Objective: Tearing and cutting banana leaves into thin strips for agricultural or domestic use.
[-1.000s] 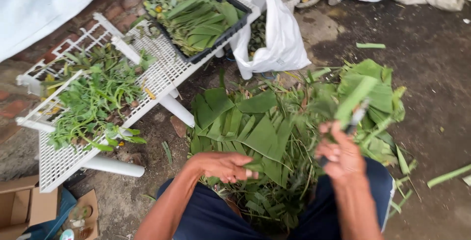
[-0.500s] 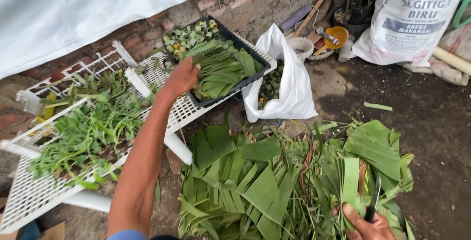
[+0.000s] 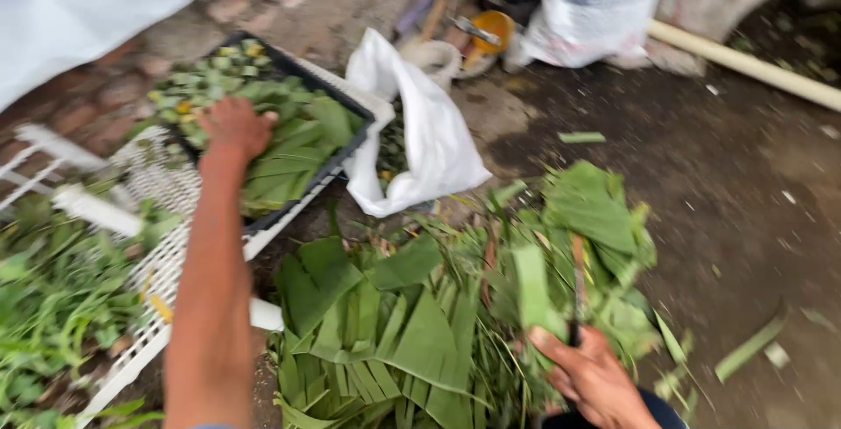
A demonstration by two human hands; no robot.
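1. Left hand point(image 3: 235, 127) stretched out over the black tray point(image 3: 355, 135), palm down, fingers loosely spread on the folded green leaves point(image 3: 293, 153) stacked inside; no clear grasp visible
2. Right hand point(image 3: 596, 376) low at the bottom edge, clenched round a knife point(image 3: 578, 284) with the blade pointing up and away, a strip of banana leaf point(image 3: 534, 293) pinched against it
3. Pile of cut banana leaves point(image 3: 412, 333) spread on the dirt ground point(image 3: 745, 192) between the two arms
4. Black tray resting on a white plastic rack point(image 3: 166, 192), leafy green herbs point(image 3: 53, 297) lying on the rack's near end
5. White plastic bag point(image 3: 429, 131) standing open just beside the tray, a large white sack point(image 3: 596, 4) further back
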